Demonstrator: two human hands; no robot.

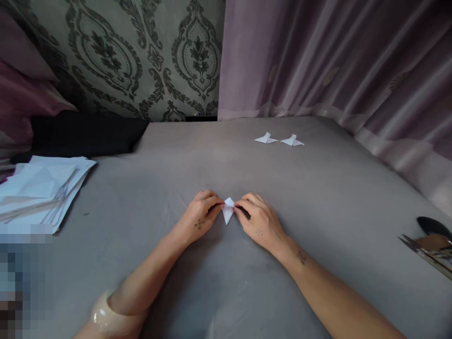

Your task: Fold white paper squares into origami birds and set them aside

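A small folded piece of white paper, kite-shaped with its long point toward me, is held between my two hands over the grey cloth surface. My left hand pinches its left corner between thumb and fingers. On the opposite corner, the thumb and fingertips of my right hand are closed in a pinch too. A crease runs down the middle of the paper. Farther back lie two finished-looking white origami figures, a left one and a right one, side by side with pointed wings.
A stack of white paper sheets lies at the left, before a folded black cloth. Scissors and a dark round object sit at the right edge. Purple curtains hang behind and along the right.
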